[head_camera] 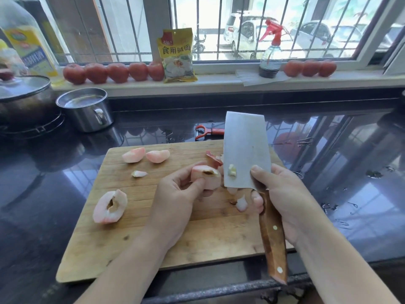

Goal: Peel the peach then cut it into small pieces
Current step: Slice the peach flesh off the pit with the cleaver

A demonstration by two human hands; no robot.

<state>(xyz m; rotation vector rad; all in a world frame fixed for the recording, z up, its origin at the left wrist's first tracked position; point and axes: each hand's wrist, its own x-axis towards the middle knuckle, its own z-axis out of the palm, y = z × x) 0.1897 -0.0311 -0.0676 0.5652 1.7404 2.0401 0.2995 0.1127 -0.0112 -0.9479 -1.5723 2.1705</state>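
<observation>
Hands over board: left hand (177, 191) pinches peach chunk (206, 177), right hand (282, 194) grips cleaver (246, 150) beside it.

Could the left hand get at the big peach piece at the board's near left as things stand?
Probably not yet: the way to the big peach piece looks free, but the left hand already grips another peach chunk.

Peeler (206, 132) handle hidden behind cleaver (245, 148), pot (24, 102) cut off at left edge, oil bottle (24, 38) label perhaps blurred
</observation>
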